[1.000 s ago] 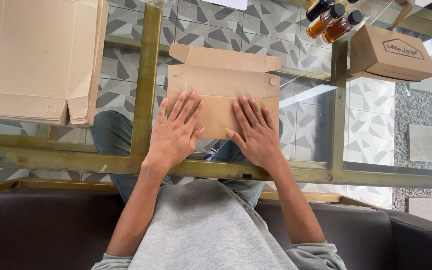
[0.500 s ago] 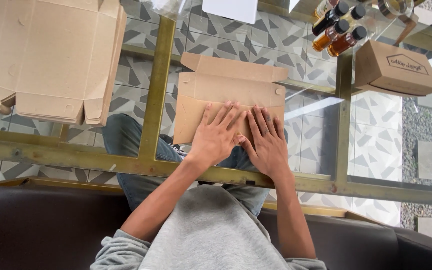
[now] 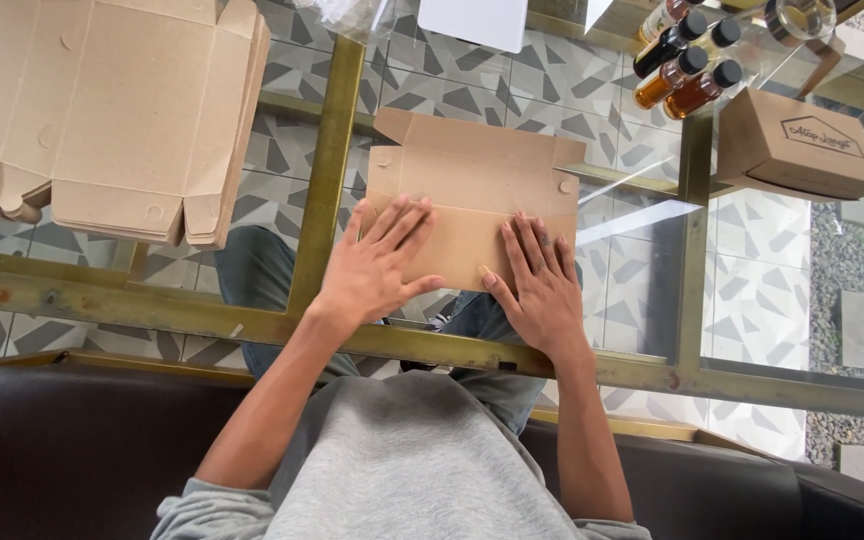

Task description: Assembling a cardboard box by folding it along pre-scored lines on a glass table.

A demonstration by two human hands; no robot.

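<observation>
A glass-topped table [image 3: 332, 150] with a brass-coloured frame is seen from above, with patterned grey floor tiles showing through the glass. At the table's far left, a stack of flat, unfolded brown cardboard blanks [image 3: 102, 110] is laid, well apart from the hands. In the middle, a flat brown cardboard box blank [image 3: 477, 190] is spread on the glass, with its flaps opened along the far edge. At the far right, an assembled brown cardboard box [image 3: 802, 145] is set, marked on its lid with a dark outline of a house shape. Just beside it, a cluster of small dark-capped bottles [image 3: 687, 60] with amber and dark contents is placed. A white sheet [image 3: 472, 20] is partly seen at the top edge.

The left hand [image 3: 377, 265] and the right hand [image 3: 542, 280] are both pressed flat on the near part of the box blank, fingers spread apart, with nothing clasped in either grip.
</observation>
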